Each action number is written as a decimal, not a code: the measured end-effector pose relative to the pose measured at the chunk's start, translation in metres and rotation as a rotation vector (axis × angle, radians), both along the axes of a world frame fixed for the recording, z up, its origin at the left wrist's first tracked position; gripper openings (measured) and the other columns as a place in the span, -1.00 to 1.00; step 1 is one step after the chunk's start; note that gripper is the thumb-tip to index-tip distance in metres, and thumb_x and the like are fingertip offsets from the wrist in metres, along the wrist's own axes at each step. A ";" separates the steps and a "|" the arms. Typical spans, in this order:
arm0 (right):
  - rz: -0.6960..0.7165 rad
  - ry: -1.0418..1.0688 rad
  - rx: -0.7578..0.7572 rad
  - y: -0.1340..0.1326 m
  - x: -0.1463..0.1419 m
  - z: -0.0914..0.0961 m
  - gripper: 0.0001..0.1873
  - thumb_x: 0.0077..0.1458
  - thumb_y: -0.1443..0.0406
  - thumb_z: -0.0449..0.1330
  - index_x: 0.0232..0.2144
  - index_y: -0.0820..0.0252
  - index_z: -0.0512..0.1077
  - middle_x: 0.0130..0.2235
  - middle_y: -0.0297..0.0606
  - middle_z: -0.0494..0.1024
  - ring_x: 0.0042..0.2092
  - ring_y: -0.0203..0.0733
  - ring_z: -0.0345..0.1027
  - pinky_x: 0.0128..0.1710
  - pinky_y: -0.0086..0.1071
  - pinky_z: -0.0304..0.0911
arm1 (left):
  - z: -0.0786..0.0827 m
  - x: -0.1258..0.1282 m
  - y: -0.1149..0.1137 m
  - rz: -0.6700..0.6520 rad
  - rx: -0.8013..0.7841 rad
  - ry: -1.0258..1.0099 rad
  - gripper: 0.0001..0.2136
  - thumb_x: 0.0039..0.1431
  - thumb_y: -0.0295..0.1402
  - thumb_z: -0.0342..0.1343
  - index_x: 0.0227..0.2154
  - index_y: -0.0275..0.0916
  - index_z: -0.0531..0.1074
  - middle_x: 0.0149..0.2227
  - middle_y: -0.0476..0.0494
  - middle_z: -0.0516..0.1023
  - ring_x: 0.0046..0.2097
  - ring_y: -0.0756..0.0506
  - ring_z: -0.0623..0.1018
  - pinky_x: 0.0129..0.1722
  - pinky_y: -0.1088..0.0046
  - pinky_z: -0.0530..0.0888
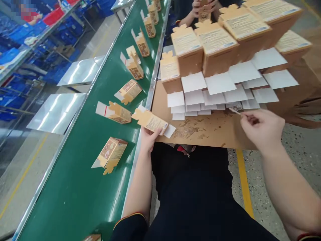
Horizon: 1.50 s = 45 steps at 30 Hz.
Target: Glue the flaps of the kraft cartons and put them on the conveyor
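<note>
My left hand (148,137) grips a small tan carton (151,122) from below, holding it flat over the metal edge of the green conveyor belt (75,194); its white flap sticks out to the right. My right hand (260,129) is closed in a pinch on a small clear plastic piece (235,108) just above the brown cardboard sheet (200,129). Rows of open tan cartons (215,43) with white flaps hanging down stand on that sheet, right behind my right hand.
Several more tan cartons (111,152) lie spaced along the belt, running away to the top. Another person's hands (204,8) hold a carton at the far end. Shiny metal plates (56,112) flank the belt's left side. Blue crates (15,40) fill shelves at left.
</note>
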State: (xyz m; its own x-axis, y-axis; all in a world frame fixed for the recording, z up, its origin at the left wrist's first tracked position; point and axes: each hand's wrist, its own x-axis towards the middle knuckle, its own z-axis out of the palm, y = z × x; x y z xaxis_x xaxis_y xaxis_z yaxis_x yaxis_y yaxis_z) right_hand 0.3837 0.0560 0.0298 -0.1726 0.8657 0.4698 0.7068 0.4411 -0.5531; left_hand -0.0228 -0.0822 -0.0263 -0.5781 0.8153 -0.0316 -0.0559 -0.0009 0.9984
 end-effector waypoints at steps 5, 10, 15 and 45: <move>0.413 0.175 -0.159 -0.076 -0.102 -0.030 -0.74 0.39 0.35 0.22 -0.30 0.09 0.69 -0.41 -0.28 0.62 -0.43 -0.22 0.40 -0.40 -0.32 0.31 | -0.003 0.006 -0.001 0.045 -0.021 0.059 -0.08 -0.18 0.08 0.72 0.18 -0.07 0.38 0.23 -0.33 0.67 0.29 -0.36 0.70 0.38 -0.04 0.60; 0.548 0.126 -0.301 -0.090 -0.171 -0.058 -0.71 0.33 0.45 0.17 -0.44 0.12 0.49 -0.41 -0.29 0.45 -0.39 -0.22 0.32 -0.34 -0.33 0.24 | 0.002 0.007 -0.002 -0.009 -0.009 0.067 -0.12 -0.17 0.07 0.72 0.12 -0.06 0.36 0.13 -0.27 0.69 0.27 -0.35 0.71 0.36 -0.04 0.60; 0.574 0.070 -0.318 -0.080 -0.171 -0.063 -0.69 0.32 0.47 0.16 -0.47 0.12 0.41 -0.40 -0.29 0.40 -0.37 -0.20 0.29 -0.33 -0.32 0.20 | -0.001 0.010 -0.001 0.024 0.005 0.111 -0.11 -0.18 0.13 0.70 0.11 -0.05 0.36 0.09 -0.26 0.69 0.26 -0.38 0.70 0.33 -0.08 0.63; 0.241 0.307 -0.159 -0.092 -0.058 -0.015 -0.79 0.35 0.25 0.37 -0.38 0.04 0.68 -0.43 -0.29 0.64 -0.47 -0.21 0.43 -0.49 -0.30 0.38 | -0.011 0.012 -0.049 0.297 -0.120 0.336 -0.26 0.02 -0.01 0.63 0.16 -0.23 0.48 0.16 -0.42 0.68 0.24 -0.46 0.72 0.31 -0.16 0.62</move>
State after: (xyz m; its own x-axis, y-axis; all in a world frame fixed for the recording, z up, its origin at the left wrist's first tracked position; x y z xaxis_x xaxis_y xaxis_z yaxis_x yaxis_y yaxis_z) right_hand 0.3259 -0.0359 0.0152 -0.2518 0.8836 0.3947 0.3858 0.4657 -0.7964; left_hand -0.0109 -0.1312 -0.0375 -0.7804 0.6150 0.1132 0.2561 0.1492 0.9551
